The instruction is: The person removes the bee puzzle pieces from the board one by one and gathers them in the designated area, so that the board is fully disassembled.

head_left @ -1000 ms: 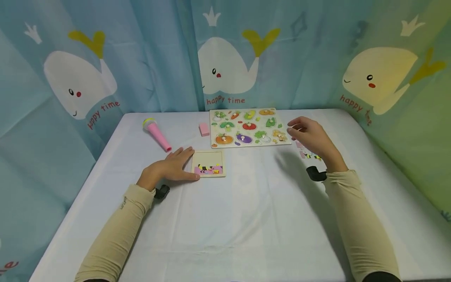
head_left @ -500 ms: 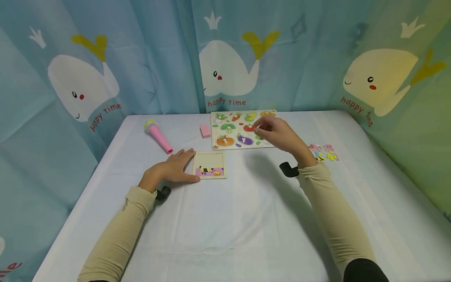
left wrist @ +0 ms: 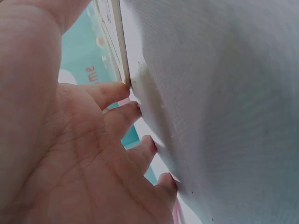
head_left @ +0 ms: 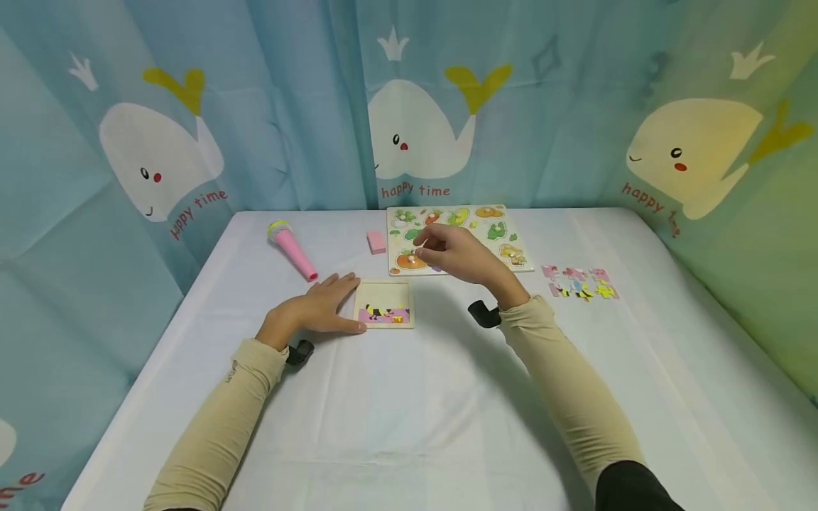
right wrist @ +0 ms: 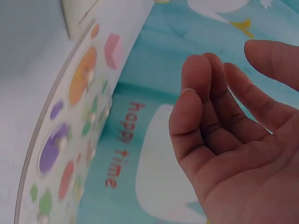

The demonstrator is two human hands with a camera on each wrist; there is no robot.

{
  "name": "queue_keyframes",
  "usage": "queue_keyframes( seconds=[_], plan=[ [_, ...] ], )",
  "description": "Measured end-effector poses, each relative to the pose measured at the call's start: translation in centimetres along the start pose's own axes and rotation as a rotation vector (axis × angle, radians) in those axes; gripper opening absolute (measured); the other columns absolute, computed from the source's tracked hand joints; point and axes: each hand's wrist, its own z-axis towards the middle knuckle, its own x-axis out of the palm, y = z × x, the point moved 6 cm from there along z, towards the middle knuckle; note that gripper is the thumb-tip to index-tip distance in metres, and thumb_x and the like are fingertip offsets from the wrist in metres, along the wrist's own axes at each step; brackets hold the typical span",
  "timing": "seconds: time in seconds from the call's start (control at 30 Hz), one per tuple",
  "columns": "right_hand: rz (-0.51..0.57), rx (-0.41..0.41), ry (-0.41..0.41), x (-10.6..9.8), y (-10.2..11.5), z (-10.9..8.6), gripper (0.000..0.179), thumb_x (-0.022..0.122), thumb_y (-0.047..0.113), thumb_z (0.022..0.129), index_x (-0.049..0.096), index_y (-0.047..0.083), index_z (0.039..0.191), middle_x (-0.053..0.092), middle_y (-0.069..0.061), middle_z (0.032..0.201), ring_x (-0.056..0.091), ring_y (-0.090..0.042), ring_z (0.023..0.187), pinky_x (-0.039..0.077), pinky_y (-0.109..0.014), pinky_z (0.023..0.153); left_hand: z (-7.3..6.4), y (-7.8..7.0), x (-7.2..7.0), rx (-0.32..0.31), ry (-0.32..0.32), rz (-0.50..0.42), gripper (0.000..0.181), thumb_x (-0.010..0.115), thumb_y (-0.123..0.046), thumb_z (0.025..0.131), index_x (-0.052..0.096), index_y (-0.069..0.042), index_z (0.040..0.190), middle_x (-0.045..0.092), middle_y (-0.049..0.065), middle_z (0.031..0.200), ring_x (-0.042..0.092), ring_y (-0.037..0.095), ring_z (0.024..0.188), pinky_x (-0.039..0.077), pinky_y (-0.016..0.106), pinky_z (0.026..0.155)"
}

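Note:
My left hand (head_left: 314,310) lies beside a small square wooden puzzle tray (head_left: 411,305), fingers spread. Its thumb and index finger touch the tray's left corners. The left wrist view shows one fingertip right at the tray's edge (left wrist: 122,51), the other fingertips on the cloth. A row of pink, yellow and black picture pieces (head_left: 386,315) fills the tray's lower part; bare wood shows above. My right hand (head_left: 463,254) hovers over the vegetable puzzle board (head_left: 525,267), covering part of it. In the right wrist view its fingers are loosely bent, apart from the thumb, and hold nothing.
Several loose jigsaw pieces (head_left: 583,292) lie in two rows right of the board. A pink block (head_left: 376,242) sits at the board's left edge, and a pink toy microphone (head_left: 295,253) lies farther left. A whale-print curtain (head_left: 300,142) rises behind the table.
My right hand has moved left from above the jigsaw pieces across the vegetable board, uncovering those pieces. My left hand keeps its place at the tray. The view has shifted slightly.

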Motion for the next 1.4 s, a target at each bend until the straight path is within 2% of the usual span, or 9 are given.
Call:
queue_keyframes(
  seconds=[0.13, 0.37, 0.47, 0.7, 0.8, 1.03, 1.2, 1.4],
  plan=[
    [-0.001, -0.025, 0.042, 1.7, 0.6, 0.8, 0.024, 0.065, 0.014, 0.106, 0.069, -0.002, 0.123, 0.073, -0.010, 0.099, 0.070, -0.033, 0.092, 0.055, -0.040, 0.081, -0.2, 0.1, -0.1, -0.010, -0.001, 0.006, 0.107, 0.072, -0.057, 0.096, 0.019, -0.002, 0.171, 0.013, 0.018, 0.178, 0.004, 0.042, 0.163, 0.005, 0.061, 0.129],
    [-0.024, -0.043, 0.154, 5.2, 0.9, 1.7, 0.023, 0.065, 0.010, 0.105, 0.069, -0.003, 0.123, 0.073, -0.015, 0.100, 0.068, -0.021, 0.089, 0.056, -0.037, 0.082, -0.1, 0.3, 0.0, -0.004, -0.005, 0.014, 0.107, 0.071, -0.059, 0.097, 0.018, -0.003, 0.171, 0.012, 0.017, 0.178, 0.004, 0.041, 0.163, 0.006, 0.061, 0.129],
    [-0.026, -0.047, 0.203, 6.4, 1.0, 1.9, 0.024, 0.065, 0.007, 0.105, 0.068, -0.005, 0.125, 0.074, -0.019, 0.101, 0.068, -0.021, 0.088, 0.056, -0.035, 0.080, 0.0, 0.2, -0.1, 0.001, 0.000, 0.013, 0.107, 0.071, -0.059, 0.097, 0.018, -0.003, 0.171, 0.012, 0.017, 0.178, 0.003, 0.042, 0.163, 0.005, 0.061, 0.129],
    [-0.049, -0.043, 0.281, 8.5, 0.8, 2.5, 0.024, 0.063, 0.002, 0.104, 0.068, -0.007, 0.126, 0.075, -0.016, 0.099, 0.074, -0.027, 0.088, 0.058, -0.034, 0.078, 0.0, -0.1, -0.2, 0.001, -0.001, 0.023, 0.107, 0.070, -0.060, 0.097, 0.019, -0.002, 0.171, 0.013, 0.017, 0.178, 0.003, 0.042, 0.163, 0.006, 0.063, 0.128],
    [-0.054, -0.025, 0.318, 9.4, 0.7, 2.7, 0.024, 0.062, 0.002, 0.104, 0.069, -0.006, 0.126, 0.075, -0.013, 0.101, 0.073, -0.024, 0.088, 0.058, -0.033, 0.079, -0.1, -0.1, -0.2, 0.002, 0.000, 0.015, 0.106, 0.070, -0.059, 0.097, 0.019, -0.001, 0.170, 0.013, 0.018, 0.178, 0.004, 0.043, 0.163, 0.006, 0.063, 0.128],
    [-0.125, -0.015, 0.356, 10.8, 0.4, 3.1, 0.019, 0.064, 0.002, 0.102, 0.073, -0.001, 0.118, 0.074, -0.006, 0.101, 0.066, -0.016, 0.087, 0.056, -0.031, 0.082, -0.1, 0.0, 0.1, -0.003, 0.014, 0.008, 0.106, 0.070, -0.059, 0.098, 0.017, -0.003, 0.171, 0.011, 0.017, 0.178, 0.002, 0.042, 0.163, 0.004, 0.061, 0.129],
    [-0.196, -0.018, 0.371, 11.3, 0.3, 3.5, 0.019, 0.063, 0.003, 0.102, 0.076, -0.002, 0.115, 0.074, -0.007, 0.096, 0.064, -0.015, 0.084, 0.055, -0.031, 0.085, -0.1, 0.1, 0.1, -0.002, 0.010, 0.013, 0.106, 0.070, -0.058, 0.098, 0.016, -0.003, 0.171, 0.011, 0.016, 0.178, 0.001, 0.041, 0.163, 0.004, 0.060, 0.129],
    [-0.251, 0.010, 0.402, 11.8, 0.2, 4.1, 0.020, 0.062, 0.003, 0.102, 0.076, -0.002, 0.114, 0.075, -0.008, 0.100, 0.065, -0.015, 0.085, 0.056, -0.033, 0.089, -0.2, -0.2, -0.1, 0.000, 0.007, 0.011, 0.106, 0.070, -0.058, 0.099, 0.016, -0.002, 0.171, 0.011, 0.017, 0.178, 0.002, 0.042, 0.163, 0.004, 0.062, 0.128]
  ],
)
